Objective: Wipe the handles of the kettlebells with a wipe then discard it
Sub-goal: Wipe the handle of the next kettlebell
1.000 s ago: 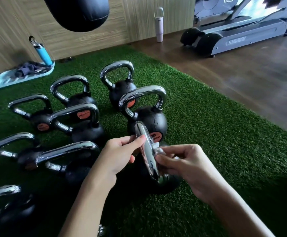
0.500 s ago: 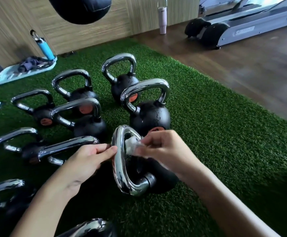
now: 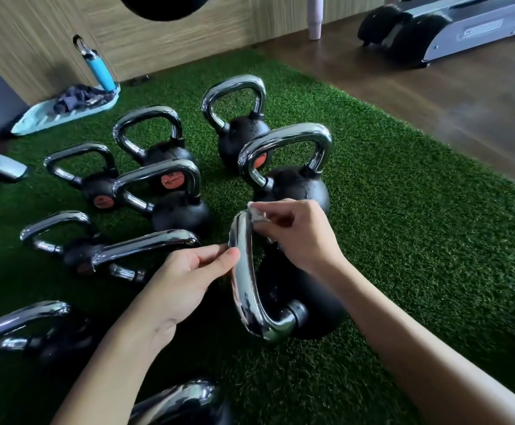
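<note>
Several black kettlebells with chrome handles stand on green turf. The nearest kettlebell (image 3: 320,305) has its chrome handle (image 3: 245,280) turned edge-on toward me. My right hand (image 3: 299,237) pinches a small white wipe (image 3: 256,214) against the top of that handle. My left hand (image 3: 188,277) touches the handle's left side with thumb and fingertips. Just behind stands another kettlebell (image 3: 293,185), and further ones (image 3: 173,207) sit to the left.
The green turf (image 3: 418,225) runs out to the right and ends at a wooden floor (image 3: 464,96). A treadmill base (image 3: 434,29) sits far right. A blue bottle (image 3: 98,67) and a light blue board (image 3: 66,113) lie by the wall. A black punching bag (image 3: 164,6) hangs overhead.
My right hand has slid the wipe up from the middle of the handle to its top. My left hand shifted from the top to the handle's left side.
</note>
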The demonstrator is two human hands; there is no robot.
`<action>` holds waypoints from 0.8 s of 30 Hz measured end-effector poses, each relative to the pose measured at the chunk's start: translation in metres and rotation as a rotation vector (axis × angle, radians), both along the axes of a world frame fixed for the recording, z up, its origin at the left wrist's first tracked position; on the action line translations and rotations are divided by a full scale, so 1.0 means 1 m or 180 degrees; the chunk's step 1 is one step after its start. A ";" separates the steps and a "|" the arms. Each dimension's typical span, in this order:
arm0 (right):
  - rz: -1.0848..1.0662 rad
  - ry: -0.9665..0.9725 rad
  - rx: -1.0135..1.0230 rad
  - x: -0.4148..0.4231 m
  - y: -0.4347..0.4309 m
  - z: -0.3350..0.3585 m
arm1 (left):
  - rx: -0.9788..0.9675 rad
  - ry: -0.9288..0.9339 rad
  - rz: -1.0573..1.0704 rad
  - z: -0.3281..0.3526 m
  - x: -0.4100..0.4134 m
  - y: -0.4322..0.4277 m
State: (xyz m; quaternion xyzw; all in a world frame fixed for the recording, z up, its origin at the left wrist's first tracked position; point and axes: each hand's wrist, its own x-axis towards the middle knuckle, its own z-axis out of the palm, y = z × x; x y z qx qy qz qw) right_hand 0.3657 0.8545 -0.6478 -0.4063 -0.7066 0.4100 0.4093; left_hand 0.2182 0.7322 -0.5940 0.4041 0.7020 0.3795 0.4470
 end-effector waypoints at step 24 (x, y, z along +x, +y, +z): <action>0.0257 0.0292 -0.0623 0.020 -0.040 0.016 | 0.0123 -0.0088 -0.0172 0.002 -0.003 -0.001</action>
